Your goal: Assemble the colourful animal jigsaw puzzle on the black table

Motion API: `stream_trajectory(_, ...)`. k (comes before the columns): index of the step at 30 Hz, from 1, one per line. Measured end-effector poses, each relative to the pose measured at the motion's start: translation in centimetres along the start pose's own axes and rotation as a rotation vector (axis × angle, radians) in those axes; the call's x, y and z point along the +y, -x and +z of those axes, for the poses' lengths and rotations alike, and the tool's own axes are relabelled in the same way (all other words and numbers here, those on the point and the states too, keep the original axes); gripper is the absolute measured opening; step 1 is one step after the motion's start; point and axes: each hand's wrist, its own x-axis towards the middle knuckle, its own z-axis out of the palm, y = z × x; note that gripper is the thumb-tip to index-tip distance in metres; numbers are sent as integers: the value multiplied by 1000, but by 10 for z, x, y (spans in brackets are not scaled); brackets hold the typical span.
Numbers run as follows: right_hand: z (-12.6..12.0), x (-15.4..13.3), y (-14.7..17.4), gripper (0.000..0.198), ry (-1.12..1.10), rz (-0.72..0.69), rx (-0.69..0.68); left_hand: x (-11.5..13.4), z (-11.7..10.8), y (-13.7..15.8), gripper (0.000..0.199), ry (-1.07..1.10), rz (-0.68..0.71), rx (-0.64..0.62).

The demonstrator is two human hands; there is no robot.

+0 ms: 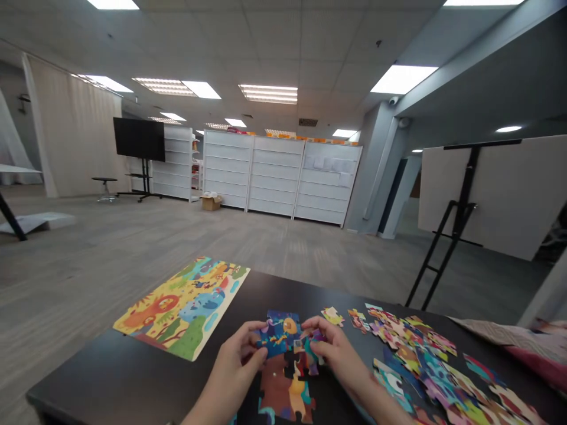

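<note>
Puzzle [275, 381], part-joined: between my left hand [237, 363] and right hand [341, 354], long axis running away from me. Both hands narrow, at its side edges; whether either grips, I cannot tell. Loose pieces [434, 369]: rightward, nearer my right hand. Picture sheet [190, 307]: farther left. White shelves [272, 171]: beyond.

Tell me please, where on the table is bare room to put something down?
Bare table shows left of the left hand, nearer than the poster, and in a strip between the puzzle and the far edge. It is crowded right of the right hand, with loose pieces, and between the hands.
</note>
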Motion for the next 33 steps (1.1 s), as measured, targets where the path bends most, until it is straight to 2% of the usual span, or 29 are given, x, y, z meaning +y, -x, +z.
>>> stream_trajectory(4, -1, -1, -2, 23, 62, 7, 71, -4, -1, 3, 37, -31, 22, -30)
stream_trajectory(7, -5, -6, 0, 19, 202, -42, 114, -5, -1, 4, 39, -48, 32, -66)
stream_trajectory(10, 2, -7, 7, 29, 319, -61, -24, -6, 0, 5, 40, -103, 57, -109)
stream_trajectory(14, 27, -1, 19, 38, 194, -10, -324, -9, 3, 6, 29, -244, 91, -84)
stream_trajectory(16, 37, 0, 21, 40, 103, -49, -351, -10, 5, 7, 29, -325, 118, -103)
stream_trajectory(18, 38, -2, 19, 39, 81, -98, -280, -7, 7, 7, 28, -457, 176, -144)
stream_trajectory(21, 15, -7, 8, 41, 139, -152, -77, 7, 11, 8, 20, -695, 271, -197)
stream_trajectory(24, -22, -10, -4, 51, 124, -133, 146, 27, 19, 7, 44, -902, 254, -276)
stream_trajectory(26, -41, -11, -8, 57, 68, -83, 219, 38, 25, 6, 52, -1003, 187, -354)
stream_trajectory(29, -51, -10, -6, 59, 51, -9, 134, 45, 29, 4, 52, -1057, 127, -434)
stream_trajectory(31, -51, -7, -4, 57, 141, 43, 40, 45, 27, 4, 48, -1062, 126, -441)
stream_trajectory(33, -53, -4, -4, 55, 251, 86, 9, 44, 22, 4, 46, -1061, 127, -441)
